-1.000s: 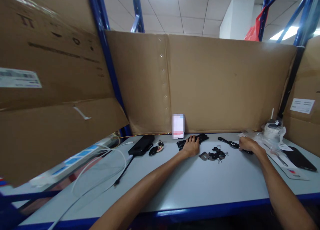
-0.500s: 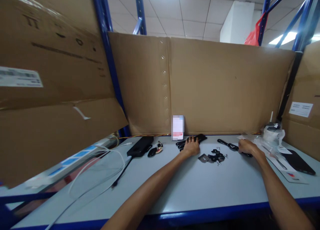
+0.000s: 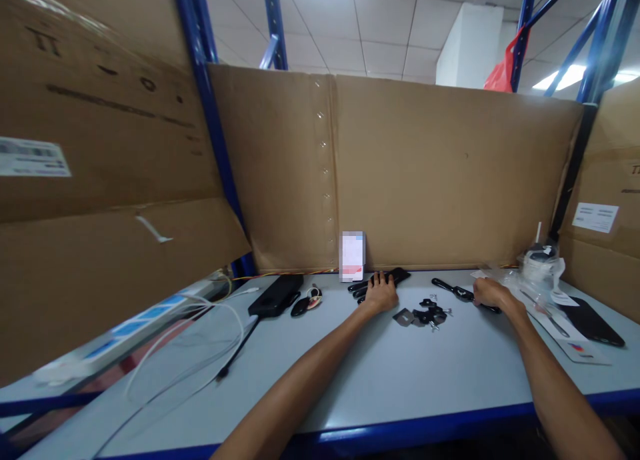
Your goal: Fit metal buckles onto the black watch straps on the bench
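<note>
On the far middle of the table, my left hand (image 3: pixel 381 294) lies flat with its fingers spread over a group of long black pieces (image 3: pixel 401 274). The hand covers most of them, so their kind is hard to make out. Farther right, my right hand (image 3: pixel 492 293) is closed around one end of a slim black bar-shaped tool (image 3: pixel 449 287), which rests on the table and points to the upper left. Between the hands sits a small cluster of black clips and thin plates (image 3: pixel 430 313), some with silver wing-shaped screws.
A lit phone (image 3: pixel 353 257) leans against the cardboard wall (image 3: pixel 425 173). Leftward are keys (image 3: pixel 307 302), a black power bank (image 3: pixel 275 295), white cables (image 3: pixel 240 320) and a power strip (image 3: pixel 150 320). Plastic packaging (image 3: pixel 540 273) and a dark phone-like slab (image 3: pixel 595 321) lie right.
The whole view has shifted slightly, with everything a little farther left. Both hands keep their places on the black pieces and the black tool.
</note>
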The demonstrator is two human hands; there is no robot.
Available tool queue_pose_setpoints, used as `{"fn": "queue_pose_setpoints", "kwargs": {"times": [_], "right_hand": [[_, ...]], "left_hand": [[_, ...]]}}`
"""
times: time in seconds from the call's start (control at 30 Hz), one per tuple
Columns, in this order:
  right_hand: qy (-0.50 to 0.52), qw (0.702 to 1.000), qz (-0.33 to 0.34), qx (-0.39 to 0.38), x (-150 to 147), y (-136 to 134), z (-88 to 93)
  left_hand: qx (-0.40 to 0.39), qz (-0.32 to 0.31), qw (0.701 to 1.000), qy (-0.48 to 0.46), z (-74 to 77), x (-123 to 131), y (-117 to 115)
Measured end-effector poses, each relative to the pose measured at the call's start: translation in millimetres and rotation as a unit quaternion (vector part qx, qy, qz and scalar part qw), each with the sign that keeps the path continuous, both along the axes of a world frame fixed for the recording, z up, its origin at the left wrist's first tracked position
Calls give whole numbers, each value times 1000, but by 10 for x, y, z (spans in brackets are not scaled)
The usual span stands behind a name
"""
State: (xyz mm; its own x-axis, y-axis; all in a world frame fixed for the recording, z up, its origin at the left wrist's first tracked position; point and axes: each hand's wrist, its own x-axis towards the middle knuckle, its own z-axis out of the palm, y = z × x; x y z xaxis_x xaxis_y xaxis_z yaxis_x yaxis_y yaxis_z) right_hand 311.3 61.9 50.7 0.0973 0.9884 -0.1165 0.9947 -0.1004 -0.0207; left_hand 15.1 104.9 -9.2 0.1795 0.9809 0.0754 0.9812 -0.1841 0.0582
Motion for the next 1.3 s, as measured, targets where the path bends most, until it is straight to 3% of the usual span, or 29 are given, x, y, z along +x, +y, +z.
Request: {"fn": "queue_pose_setpoints", "kwargs": {"times": [0.2,0.33,0.4,0.5,0.6,0.7,0.8,0.9,0.97,1.03,1.13,1.2,1.3], "right_hand": [[2,1000,7,7,19,15,-25],[12,1000,10,10,49,55,-62],[19,1000,10,10,72,86,-91],[29,999,15,3,104,117,-126],[41,999,27,-3,126,112,-122],[62,997,36,-9,114,87,-73],[133,990,38,35,-5,57,-14],[260,956,73,111,-291,5,1],[380,910,114,119,-542,-56,-10],[454,873,142,107,-773,-134,-12],[470,852,215,85,-975,-261,44],[458,849,260,39,-1005,-332,117],[438,846,302,-30,-983,-391,247]], "left_hand": [[34,-14,999,-6,62,7,-78],[126,-120,985,-17,222,-163,-276],[167,-142,975,-38,334,-290,-401],[217,-149,957,-120,495,-461,-568],[226,-113,940,-229,595,-587,-669],[179,-69,919,-345,608,-694,-690],[192,-85,881,-424,538,-749,-680],[222,-121,867,-430,450,-679,-723],[225,-147,871,-411,441,-571,-810],[254,-181,874,-373,493,-461,-924],[309,-234,877,-283,632,-385,-1053],[276,-257,890,-255,702,-419,-1064],[86,-274,920,-266,715,-540,-997]]}}
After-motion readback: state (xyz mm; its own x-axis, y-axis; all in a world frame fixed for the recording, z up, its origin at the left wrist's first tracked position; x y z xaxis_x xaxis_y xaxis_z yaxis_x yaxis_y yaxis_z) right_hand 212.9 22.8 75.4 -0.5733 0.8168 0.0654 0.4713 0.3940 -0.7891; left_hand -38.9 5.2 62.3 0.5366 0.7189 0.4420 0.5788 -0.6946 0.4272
